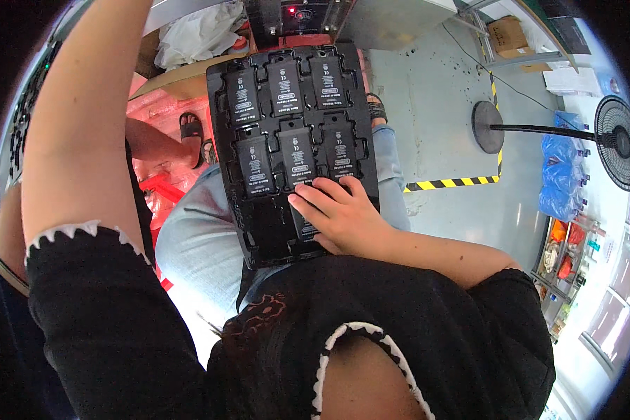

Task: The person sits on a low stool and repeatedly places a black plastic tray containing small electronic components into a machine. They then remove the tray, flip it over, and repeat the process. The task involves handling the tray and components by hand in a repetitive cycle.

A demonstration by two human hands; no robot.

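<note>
A black moulded plastic tray [220,161] rests on my lap and holds several flat black batteries [297,157] with pale print, each in its own recess. My right hand [350,218] lies over the tray's near right part, its fingers apart and touching the lower ends of the middle row. Below the fingers, one battery [304,225] in the near row is partly covered by the hand. To its left, a near recess [269,227] shows no battery. My left arm [77,140] reaches up past the top edge of the view, and its hand is out of sight.
A dark machine with a red light [292,10] stands just beyond the tray. Left of it, a cardboard box [178,85] holds white plastic bags. At the left, another person's sandalled foot [191,133] rests on red sheeting. A black fan [617,136] stands at the right, near striped floor tape [455,183].
</note>
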